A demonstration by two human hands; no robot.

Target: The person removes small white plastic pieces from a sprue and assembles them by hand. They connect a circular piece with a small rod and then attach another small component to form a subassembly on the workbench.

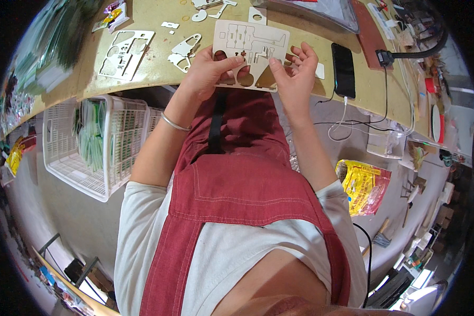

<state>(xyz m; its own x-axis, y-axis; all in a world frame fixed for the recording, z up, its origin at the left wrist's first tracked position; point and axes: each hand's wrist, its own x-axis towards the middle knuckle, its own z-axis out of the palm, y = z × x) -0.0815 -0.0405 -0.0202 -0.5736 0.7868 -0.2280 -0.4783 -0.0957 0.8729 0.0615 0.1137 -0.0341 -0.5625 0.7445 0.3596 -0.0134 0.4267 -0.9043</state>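
A thin, pale wooden sheet (271, 39) with cut-out shapes is tilted up over the table's near edge. My left hand (208, 71) grips its lower left part, with the thumb across the front and fingertips showing through the holes. At the sheet's right edge is my right hand (295, 76), its thumb against the front and its other fingers apart and loosely bent beside the sheet. Another cut-out sheet (137, 45) lies flat to the left on the table. Between them rests a loose cut-out frame piece (184, 50).
More pale pieces (199, 17) lie at the back of the yellowish table (158, 68). A black phone (344, 71) with a white cable is at the right. Plastic-wrapped stacks (52, 47) stand far left. Below are a white basket (108, 152) and a yellow-red bag (362, 187).
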